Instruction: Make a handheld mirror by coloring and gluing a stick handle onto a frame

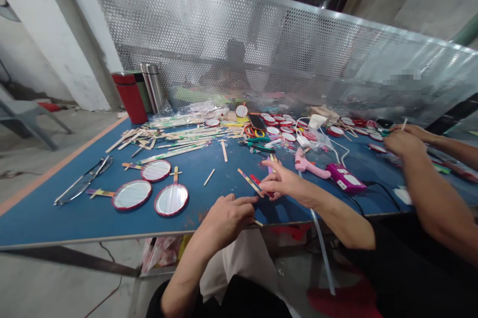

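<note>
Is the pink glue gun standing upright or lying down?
Lying down: the pink glue gun rests on its side on the blue tabletop.

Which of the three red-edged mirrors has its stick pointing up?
The mirror nearest the left hand: its stick points up the table, while the other two mirrors have sticks pointing left.

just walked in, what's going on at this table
A person is working at a blue table scattered with craft sticks. Their right hand is at a painted craft stick, with their left hand just beside it. Round red-rimmed discs on stick handles lie to the left, a pink glue gun to the right. A co-worker's hands hold a thin stick.
</note>
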A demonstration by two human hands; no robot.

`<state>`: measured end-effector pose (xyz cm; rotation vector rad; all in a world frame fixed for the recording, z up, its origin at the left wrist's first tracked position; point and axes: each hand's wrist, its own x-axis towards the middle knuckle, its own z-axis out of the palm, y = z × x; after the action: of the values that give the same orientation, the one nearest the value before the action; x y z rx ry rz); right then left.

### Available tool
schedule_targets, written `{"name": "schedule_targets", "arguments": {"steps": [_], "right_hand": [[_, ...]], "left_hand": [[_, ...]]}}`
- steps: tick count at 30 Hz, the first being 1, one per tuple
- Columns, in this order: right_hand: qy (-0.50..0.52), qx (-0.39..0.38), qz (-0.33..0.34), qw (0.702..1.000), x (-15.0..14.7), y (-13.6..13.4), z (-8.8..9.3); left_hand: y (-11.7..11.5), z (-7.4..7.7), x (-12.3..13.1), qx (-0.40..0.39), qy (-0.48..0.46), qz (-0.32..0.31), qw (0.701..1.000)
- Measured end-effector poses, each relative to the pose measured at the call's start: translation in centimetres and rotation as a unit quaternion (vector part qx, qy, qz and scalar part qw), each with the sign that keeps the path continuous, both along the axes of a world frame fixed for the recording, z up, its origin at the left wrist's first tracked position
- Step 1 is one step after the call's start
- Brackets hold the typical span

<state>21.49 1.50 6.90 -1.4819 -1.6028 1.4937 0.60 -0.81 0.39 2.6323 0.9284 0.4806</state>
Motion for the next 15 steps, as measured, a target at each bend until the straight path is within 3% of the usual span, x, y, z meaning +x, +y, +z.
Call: {"name": "schedule_targets", "arguments": {"steps": [15], "right_hand": [[0.088,-0.053,-0.033,0.994,-0.41,0.04,-0.06]], "left_hand": [[-0.11,0.30,0.27,-0.019,0.011,0.026,0.999]]}}
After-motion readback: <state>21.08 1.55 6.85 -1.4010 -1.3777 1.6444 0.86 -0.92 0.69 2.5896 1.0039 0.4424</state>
